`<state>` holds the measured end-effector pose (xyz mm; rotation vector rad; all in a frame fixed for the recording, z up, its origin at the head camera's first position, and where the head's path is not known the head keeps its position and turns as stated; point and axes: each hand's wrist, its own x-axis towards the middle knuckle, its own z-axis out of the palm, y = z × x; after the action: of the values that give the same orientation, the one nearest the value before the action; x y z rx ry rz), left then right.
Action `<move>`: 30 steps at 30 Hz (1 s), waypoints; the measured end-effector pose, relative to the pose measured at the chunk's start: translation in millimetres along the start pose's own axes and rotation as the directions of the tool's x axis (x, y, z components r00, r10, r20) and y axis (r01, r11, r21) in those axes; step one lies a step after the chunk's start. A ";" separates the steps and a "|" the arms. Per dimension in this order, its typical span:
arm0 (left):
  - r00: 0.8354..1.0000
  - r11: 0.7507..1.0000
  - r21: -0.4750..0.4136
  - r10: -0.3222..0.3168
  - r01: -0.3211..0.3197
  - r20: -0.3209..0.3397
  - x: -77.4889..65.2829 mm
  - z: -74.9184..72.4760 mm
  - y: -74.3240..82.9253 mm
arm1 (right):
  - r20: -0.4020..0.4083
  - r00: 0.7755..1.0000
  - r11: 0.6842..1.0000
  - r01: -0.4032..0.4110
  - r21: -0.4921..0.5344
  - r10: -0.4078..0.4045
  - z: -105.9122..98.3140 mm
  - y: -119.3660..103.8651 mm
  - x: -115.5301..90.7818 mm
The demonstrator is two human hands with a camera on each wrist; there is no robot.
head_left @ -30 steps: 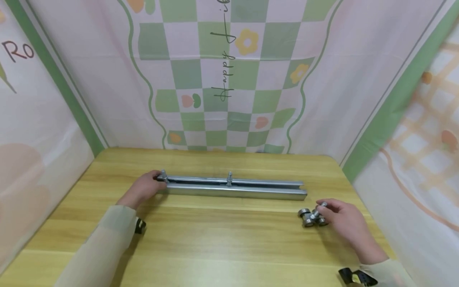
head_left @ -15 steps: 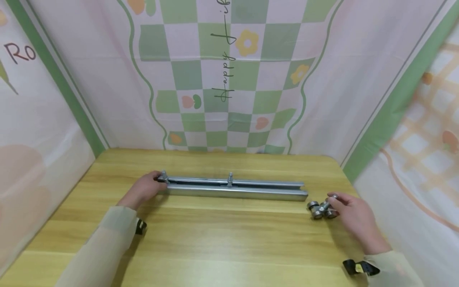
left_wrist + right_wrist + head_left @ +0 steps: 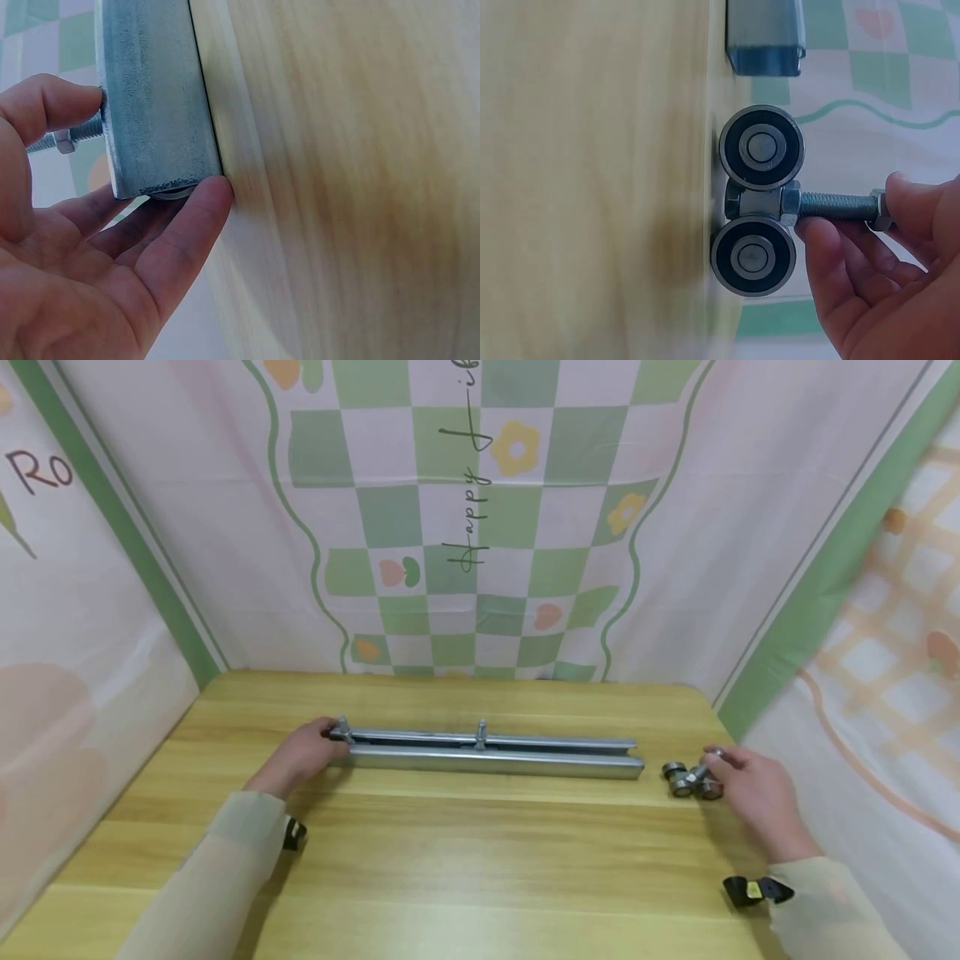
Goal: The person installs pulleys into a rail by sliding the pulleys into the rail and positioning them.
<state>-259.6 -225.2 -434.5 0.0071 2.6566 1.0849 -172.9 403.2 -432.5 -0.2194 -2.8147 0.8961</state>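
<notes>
A silver C-shaped metal rail (image 3: 487, 763) lies across the table, its slot facing up. Two threaded bolts stand up out of the slot, one bolt (image 3: 482, 732) near the middle and the other (image 3: 66, 139) at the left end. My left hand (image 3: 302, 752) grips that left end, thumb on the upper edge and fingers against the end opening, where a curved metal edge shows. Off the rail's right end, my right hand (image 3: 759, 789) pinches the bolt of a four-wheeled roller trolley (image 3: 759, 201) between thumb and fingers. The trolley's bolt points upward, its wheels right at the tabletop, close to the rail's open end.
The wood-grain table (image 3: 450, 868) carries the rail toward its back edge. Printed cloth (image 3: 480, 527) hangs behind and on both sides. Black straps (image 3: 757, 890) circle both wrists below the pale sleeves.
My right hand has moved the roller trolley rightward and back, from in front of the rail's right end to nearly in line with it. The left hand and the rail stay put.
</notes>
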 end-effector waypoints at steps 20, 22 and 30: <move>1.000 1.000 0.003 0.018 -0.018 0.000 -1.5 -0.6 0.9 | 0.024 1.000 1.000 0.014 0.023 -0.015 7.7 -20.8 22.6; 1.000 1.000 0.005 0.021 -0.021 -0.002 -1.0 -0.4 0.2 | 0.025 0.999 0.999 0.020 0.026 -0.020 10.6 -21.7 24.1; 1.000 1.000 0.008 0.019 -0.019 0.001 -1.5 -0.9 1.4 | 0.026 0.999 0.999 0.021 0.043 -0.023 19.5 -28.4 25.9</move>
<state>-258.5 -224.9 -432.6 0.0345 2.6654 1.0794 -204.8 374.3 -428.3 -0.1713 -2.8135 0.9605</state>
